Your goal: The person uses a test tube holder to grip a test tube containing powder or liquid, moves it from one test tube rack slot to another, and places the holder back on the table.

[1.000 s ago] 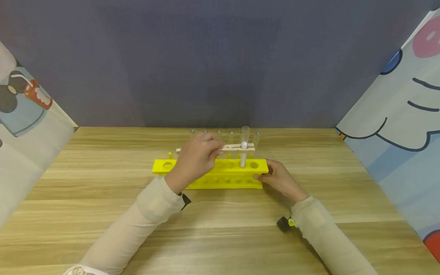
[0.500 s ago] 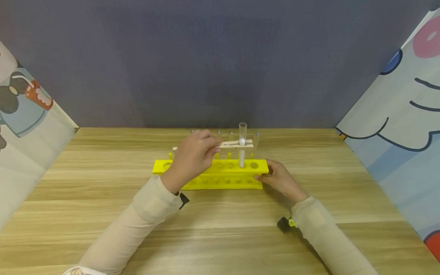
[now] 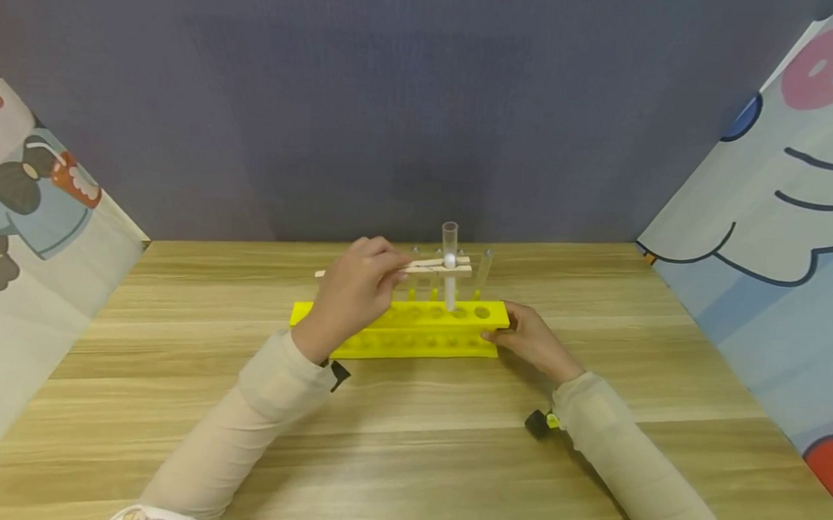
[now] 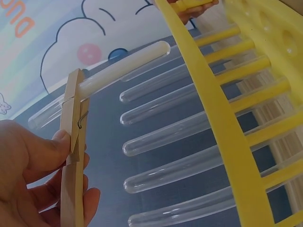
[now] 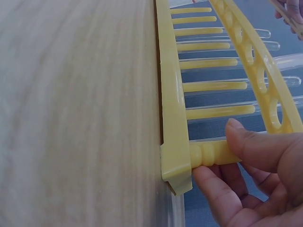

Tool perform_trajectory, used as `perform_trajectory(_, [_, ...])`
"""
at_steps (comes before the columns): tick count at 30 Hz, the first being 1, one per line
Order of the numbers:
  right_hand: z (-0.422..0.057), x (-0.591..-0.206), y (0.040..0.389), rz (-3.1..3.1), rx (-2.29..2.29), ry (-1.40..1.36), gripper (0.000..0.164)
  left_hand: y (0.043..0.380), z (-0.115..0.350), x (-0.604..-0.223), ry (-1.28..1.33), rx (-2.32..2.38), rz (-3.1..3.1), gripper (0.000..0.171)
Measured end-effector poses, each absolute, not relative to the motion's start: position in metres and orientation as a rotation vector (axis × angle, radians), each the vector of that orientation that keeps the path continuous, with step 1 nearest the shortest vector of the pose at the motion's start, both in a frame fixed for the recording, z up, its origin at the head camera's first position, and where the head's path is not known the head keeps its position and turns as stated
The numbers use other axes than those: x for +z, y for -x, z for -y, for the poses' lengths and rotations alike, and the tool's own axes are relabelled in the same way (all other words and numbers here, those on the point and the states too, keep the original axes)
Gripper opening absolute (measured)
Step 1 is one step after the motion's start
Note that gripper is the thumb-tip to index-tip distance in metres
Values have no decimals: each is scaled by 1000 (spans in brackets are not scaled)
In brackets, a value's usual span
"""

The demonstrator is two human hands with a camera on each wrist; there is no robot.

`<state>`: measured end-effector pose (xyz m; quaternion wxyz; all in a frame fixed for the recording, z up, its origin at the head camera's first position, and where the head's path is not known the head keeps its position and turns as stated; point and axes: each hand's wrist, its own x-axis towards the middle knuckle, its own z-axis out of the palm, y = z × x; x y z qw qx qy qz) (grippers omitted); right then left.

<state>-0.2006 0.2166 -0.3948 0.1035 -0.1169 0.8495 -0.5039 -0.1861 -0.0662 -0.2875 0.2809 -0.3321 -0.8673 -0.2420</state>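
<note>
My left hand (image 3: 360, 289) pinches a wooden test tube clamp (image 4: 72, 142) between thumb and fingers. The clamp's jaws grip a clear test tube (image 3: 450, 290) with white contents, its open end up. In the left wrist view, the tube's rounded bottom stays outside the top plate of the yellow test tube rack (image 3: 413, 345). My right hand (image 3: 534, 344) holds the rack's right end, with thumb and fingers about its end post (image 5: 213, 153). Several clear test tubes (image 4: 165, 135) stand upside down over the pegs along the rack's back; the left hand hides some in the head view.
The rack stands on a wood-grain table (image 3: 424, 444). A dark grey panel (image 3: 421, 115) rises behind the table. Cartoon-printed walls (image 3: 754, 249) close in both sides. The rack's top plate has a row of round holes (image 3: 481, 313).
My left hand has moved left and slightly up, carrying the clamp and the white-filled tube along the rack. The right hand and the rack have hardly moved.
</note>
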Motion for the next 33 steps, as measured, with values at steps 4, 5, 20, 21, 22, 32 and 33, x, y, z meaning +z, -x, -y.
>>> perform_trajectory(4, [-217, -395, 201, -2506, -1480, 351, 39, 185, 69, -287, 876, -638, 2344, 16])
perform_trajectory(5, [-217, -395, 201, -2504, -1483, 354, 39, 185, 69, -287, 873, -634, 2346, 16])
perform_trajectory(20, [-214, -391, 200, -2483, -1521, 335, 39, 185, 76, -289, 869, -618, 2371, 18])
perform_trajectory(21, [-214, -391, 200, -2480, -1522, 338, 39, 185, 76, -289, 870, -616, 2373, 19])
perform_trajectory(22, [-214, -391, 200, -2476, -1527, 339, 39, 185, 76, -290, 870, -615, 2372, 19])
perform_trajectory(32, [-215, -393, 201, -2462, -1530, 337, 40, 188, 76, -301, 876, -616, 2407, 15])
perform_trajectory(33, [-215, -393, 201, -2459, -1532, 335, 41, 188, 76, -302, 877, -613, 2412, 15])
